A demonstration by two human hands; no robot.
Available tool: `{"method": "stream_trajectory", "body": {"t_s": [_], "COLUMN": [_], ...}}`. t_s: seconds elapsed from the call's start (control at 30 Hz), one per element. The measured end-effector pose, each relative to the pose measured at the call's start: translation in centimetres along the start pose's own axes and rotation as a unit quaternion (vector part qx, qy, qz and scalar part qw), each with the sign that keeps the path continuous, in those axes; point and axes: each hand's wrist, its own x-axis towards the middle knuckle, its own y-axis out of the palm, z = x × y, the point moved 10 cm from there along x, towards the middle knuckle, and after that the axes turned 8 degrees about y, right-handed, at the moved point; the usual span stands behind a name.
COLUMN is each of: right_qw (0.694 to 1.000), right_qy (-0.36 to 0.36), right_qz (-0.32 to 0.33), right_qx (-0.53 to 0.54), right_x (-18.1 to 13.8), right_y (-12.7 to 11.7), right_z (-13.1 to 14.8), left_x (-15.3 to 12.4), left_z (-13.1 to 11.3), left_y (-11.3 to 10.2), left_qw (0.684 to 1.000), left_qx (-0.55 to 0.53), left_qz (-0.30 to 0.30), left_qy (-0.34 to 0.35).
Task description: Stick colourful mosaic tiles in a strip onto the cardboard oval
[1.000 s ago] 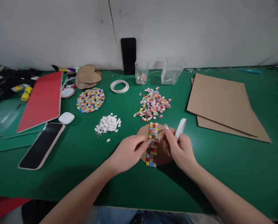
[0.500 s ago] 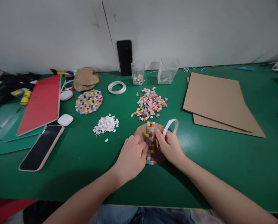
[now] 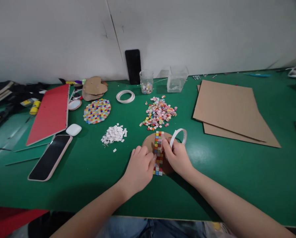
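A brown cardboard disc lies on the green table in front of me. Down its middle runs a band of small coloured mosaic tiles, several rows long. My left hand rests at the disc's left side, fingers curled and fingertips against the band; whatever they pinch is hidden. From the other side, my right hand is closed on a narrow white tape strip, which loops up above the knuckles. Its thumb and forefinger touch the right edge of the tiles.
Beyond the disc lie a coloured tile pile and white paper bits. A tiled disc, tape roll, plastic cup and clear box stand farther back. Cardboard sheets lie right, a phone left.
The whole view has shifted slightly, so things on the table sit a little lower and the left-side ones farther right. Both hands keep nearly the same place on the disc.
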Motion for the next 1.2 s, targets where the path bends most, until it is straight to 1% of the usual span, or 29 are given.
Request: {"method": "stream_trajectory", "body": {"t_s": [0.1,0.17,0.3,0.5,0.67,0.87,1.07,1.2], "right_qw": [1.0,1.0,1.0,1.0,1.0,1.0,0.999,0.996], "right_qy": [-0.008,-0.014,-0.024,-0.024,-0.016,-0.005,0.009,0.019], "right_qz": [0.004,0.003,-0.005,-0.012,-0.007,-0.006,-0.01,-0.003], "right_qx": [-0.002,-0.002,0.0,0.0,0.003,0.022,0.052,0.083], "right_x": [0.0,0.0,0.0,0.2,0.2,0.0,0.0,-0.1], "right_y": [0.1,0.1,0.0,0.0,0.1,0.1,0.2,0.5], "right_z": [0.0,0.1,0.2,0.2,0.1,-0.2,-0.7,-1.0], "left_x": [0.6,1.1,1.7,1.5,1.4,0.4,0.1,0.2], "left_z": [0.7,0.5,-0.6,-1.4,-1.4,-0.1,-0.9,-1.0], "left_y": [-1.0,-1.3,-0.5,0.2,-0.3,-2.5,-2.1,-2.3], "left_qw": [0.999,0.998,0.99,0.982,0.979,0.976,0.972,0.972], "left_qx": [-0.016,0.018,0.072,0.111,0.138,0.165,0.185,0.183], "left_qz": [-0.034,-0.052,-0.048,-0.051,-0.068,-0.126,-0.123,-0.132], "left_qy": [-0.002,0.026,0.112,0.146,0.134,0.057,0.078,0.071]}}
